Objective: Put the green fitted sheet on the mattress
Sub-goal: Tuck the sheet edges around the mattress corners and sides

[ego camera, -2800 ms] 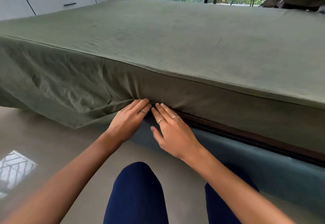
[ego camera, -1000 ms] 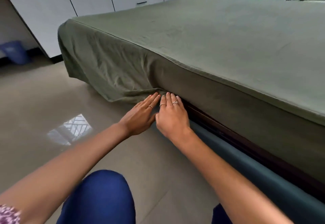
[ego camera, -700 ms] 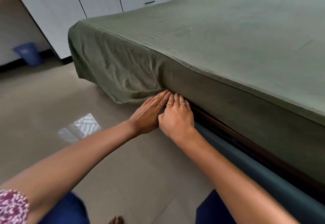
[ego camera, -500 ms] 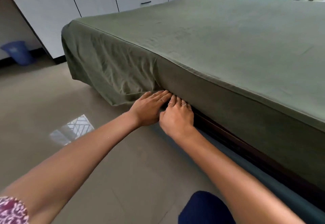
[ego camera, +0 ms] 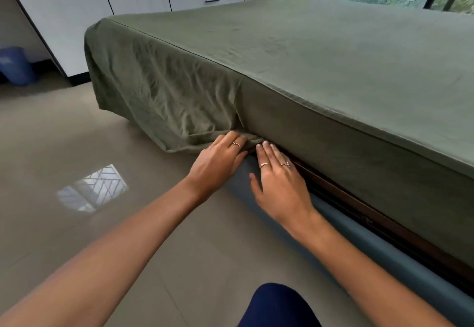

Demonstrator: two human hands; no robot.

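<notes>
green fitted sheet (ego camera: 164, 90) hem under left hand (ego camera: 218, 165) fingertips, beside right hand (ego camera: 279, 185)

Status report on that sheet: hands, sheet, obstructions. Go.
Left hand flat, fingers pressing the loose hem under the mattress. Right hand flat on the bed frame edge. Green fitted sheet tucked to the right, hanging loose at the left corner. No obstruction seen.
</notes>
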